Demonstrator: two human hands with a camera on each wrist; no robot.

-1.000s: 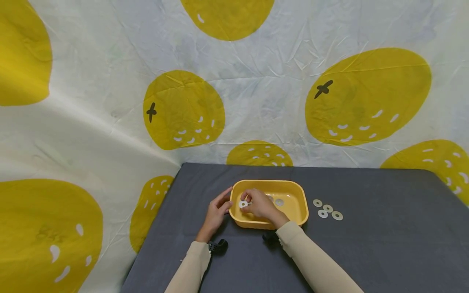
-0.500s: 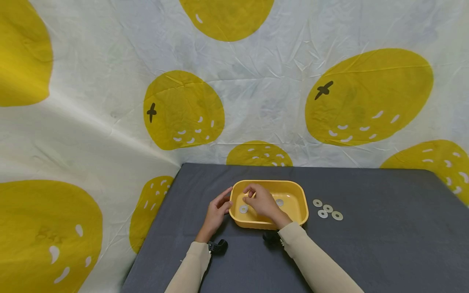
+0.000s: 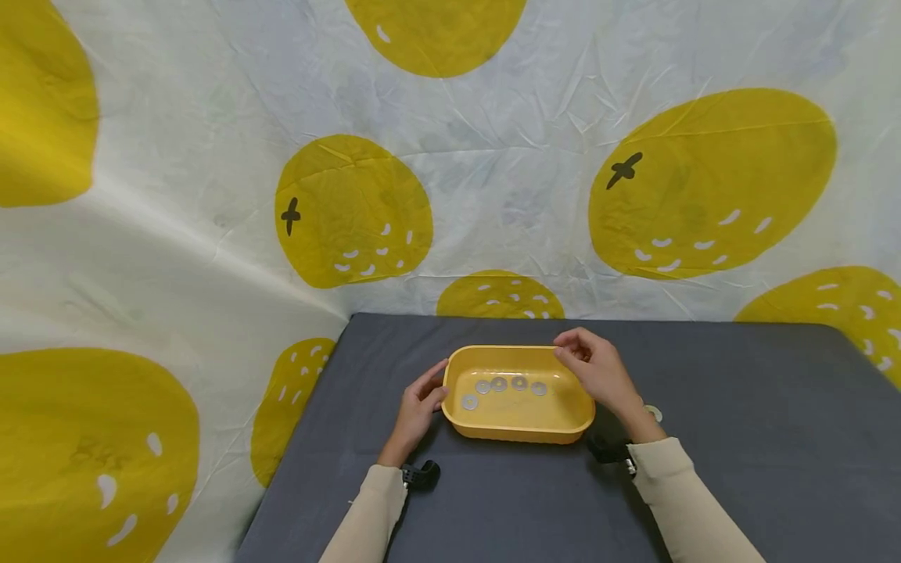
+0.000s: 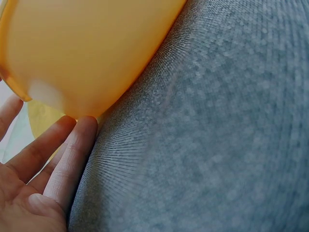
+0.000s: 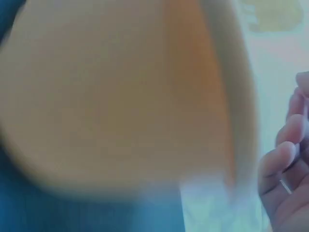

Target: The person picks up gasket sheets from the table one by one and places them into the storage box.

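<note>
A yellow rectangular plastic bin [image 3: 521, 428] stands on the dark cloth, and several flat metal washers [image 3: 519, 383] lie spread in a loose row on its floor. My left hand [image 3: 415, 414] is at the bin's left end, its fairly straight fingers [image 4: 72, 159] touching the outer wall in the left wrist view. Over the bin's right rear corner hovers my right hand [image 3: 598, 371], fingers loosely bent with nothing between them. The right wrist view shows those fingers [image 5: 280, 159] beside the blurred bin wall [image 5: 111, 106].
A washer [image 3: 655, 413] peeks out behind my right wrist on the grey tablecloth [image 3: 760, 422]; the arm hides others there. A white curtain [image 3: 507, 180] printed with yellow fruit hangs behind the table and along its left side.
My right hand has let go of a washer at the bin's left end and moved right, out over the right rim. The row of washers now shows. The left hand stays put.
</note>
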